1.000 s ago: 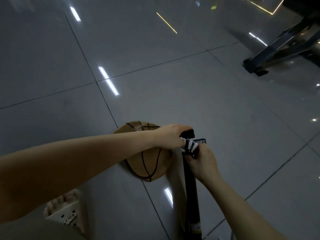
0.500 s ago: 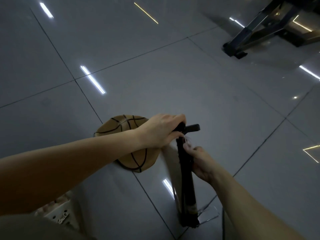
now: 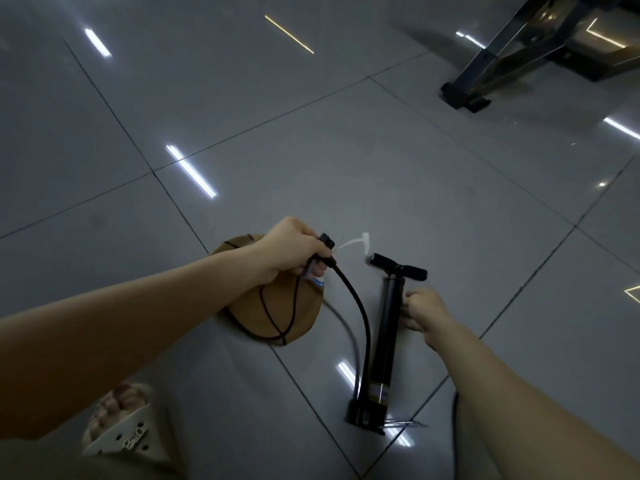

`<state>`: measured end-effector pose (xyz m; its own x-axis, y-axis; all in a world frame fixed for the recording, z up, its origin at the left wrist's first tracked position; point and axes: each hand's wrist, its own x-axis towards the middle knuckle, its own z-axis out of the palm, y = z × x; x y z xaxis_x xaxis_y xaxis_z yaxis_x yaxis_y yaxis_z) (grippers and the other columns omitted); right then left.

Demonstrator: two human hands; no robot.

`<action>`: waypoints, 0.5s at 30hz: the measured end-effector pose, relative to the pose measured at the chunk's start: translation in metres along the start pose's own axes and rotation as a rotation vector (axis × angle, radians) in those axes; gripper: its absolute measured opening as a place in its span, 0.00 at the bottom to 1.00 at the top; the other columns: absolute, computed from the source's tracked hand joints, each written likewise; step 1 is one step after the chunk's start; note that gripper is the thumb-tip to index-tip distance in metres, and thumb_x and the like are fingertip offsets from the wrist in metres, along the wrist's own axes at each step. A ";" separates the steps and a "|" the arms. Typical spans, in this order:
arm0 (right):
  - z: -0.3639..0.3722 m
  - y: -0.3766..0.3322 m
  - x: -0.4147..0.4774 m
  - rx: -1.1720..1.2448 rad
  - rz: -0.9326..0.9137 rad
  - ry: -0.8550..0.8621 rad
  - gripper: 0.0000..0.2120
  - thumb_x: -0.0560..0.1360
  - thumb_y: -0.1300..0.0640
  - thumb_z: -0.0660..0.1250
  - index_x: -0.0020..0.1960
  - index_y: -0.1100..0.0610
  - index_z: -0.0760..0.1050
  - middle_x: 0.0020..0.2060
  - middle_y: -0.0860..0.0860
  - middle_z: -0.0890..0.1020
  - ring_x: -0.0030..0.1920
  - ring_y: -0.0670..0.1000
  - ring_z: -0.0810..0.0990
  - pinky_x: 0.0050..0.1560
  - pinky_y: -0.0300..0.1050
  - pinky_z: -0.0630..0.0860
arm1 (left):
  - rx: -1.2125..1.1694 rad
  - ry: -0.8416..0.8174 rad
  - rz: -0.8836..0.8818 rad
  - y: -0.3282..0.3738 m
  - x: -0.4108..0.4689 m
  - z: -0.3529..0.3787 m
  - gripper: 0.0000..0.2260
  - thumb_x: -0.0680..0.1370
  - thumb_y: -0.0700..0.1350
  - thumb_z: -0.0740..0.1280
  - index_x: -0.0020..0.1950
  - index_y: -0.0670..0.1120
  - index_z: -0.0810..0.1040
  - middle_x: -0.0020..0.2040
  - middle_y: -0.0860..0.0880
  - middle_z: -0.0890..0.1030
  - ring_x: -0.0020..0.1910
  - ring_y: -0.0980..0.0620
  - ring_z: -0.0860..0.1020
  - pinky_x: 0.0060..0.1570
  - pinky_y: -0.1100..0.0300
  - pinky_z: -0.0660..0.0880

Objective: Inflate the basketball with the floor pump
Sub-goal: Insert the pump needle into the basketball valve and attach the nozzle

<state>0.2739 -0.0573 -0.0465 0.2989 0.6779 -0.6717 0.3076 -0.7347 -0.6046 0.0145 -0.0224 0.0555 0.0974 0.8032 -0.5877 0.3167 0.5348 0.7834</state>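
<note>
Gripping black hose (image 3: 360,317): left hand (image 3: 294,249); right hand (image 3: 424,311) seemingly clasps cylindrical pump (image 3: 386,341); basketball (image 3: 273,317) sagging.

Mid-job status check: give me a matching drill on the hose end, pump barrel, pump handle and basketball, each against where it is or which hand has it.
1. hose end
2. pump barrel
3. pump handle
4. basketball

A. lying on the floor
B. held by the right hand
C. up top, no hand on it
D. gripped by the left hand

Pairs: 1-D, 2-B, 3-C, 4-A
</note>
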 end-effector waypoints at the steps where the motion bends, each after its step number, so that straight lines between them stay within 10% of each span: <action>1: 0.000 -0.008 -0.009 -0.087 -0.058 0.044 0.11 0.78 0.69 0.57 0.50 0.68 0.78 0.44 0.66 0.78 0.43 0.61 0.79 0.49 0.54 0.77 | -0.014 0.010 -0.037 0.003 -0.001 -0.003 0.08 0.79 0.36 0.71 0.54 0.32 0.82 0.45 0.33 0.85 0.34 0.46 0.83 0.33 0.57 0.83; 6: 0.043 -0.057 -0.079 -0.122 -0.451 -0.154 0.03 0.77 0.61 0.68 0.50 0.54 0.77 0.47 0.54 0.83 0.47 0.51 0.82 0.51 0.47 0.80 | 0.021 0.045 -0.108 0.007 -0.001 -0.010 0.09 0.78 0.39 0.71 0.53 0.33 0.81 0.37 0.39 0.86 0.31 0.47 0.83 0.31 0.58 0.81; 10: 0.080 -0.073 -0.117 -0.282 -0.595 -0.148 0.19 0.74 0.42 0.73 0.54 0.53 0.70 0.46 0.45 0.80 0.46 0.47 0.78 0.42 0.43 0.74 | 0.035 0.156 -0.127 0.001 -0.005 -0.015 0.08 0.78 0.40 0.70 0.46 0.34 0.80 0.25 0.44 0.81 0.21 0.51 0.79 0.22 0.63 0.74; 15: 0.110 -0.069 -0.116 -0.217 -0.698 -0.070 0.22 0.73 0.35 0.70 0.53 0.51 0.69 0.43 0.43 0.79 0.41 0.41 0.78 0.37 0.40 0.72 | 0.011 0.202 -0.163 -0.014 0.001 -0.019 0.09 0.76 0.43 0.71 0.49 0.37 0.82 0.35 0.41 0.84 0.32 0.44 0.82 0.38 0.52 0.83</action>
<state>0.1190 -0.0879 0.0258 -0.0878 0.9775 -0.1917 0.5791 -0.1064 -0.8083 -0.0082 -0.0241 0.0476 -0.1457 0.7431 -0.6531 0.3230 0.6597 0.6786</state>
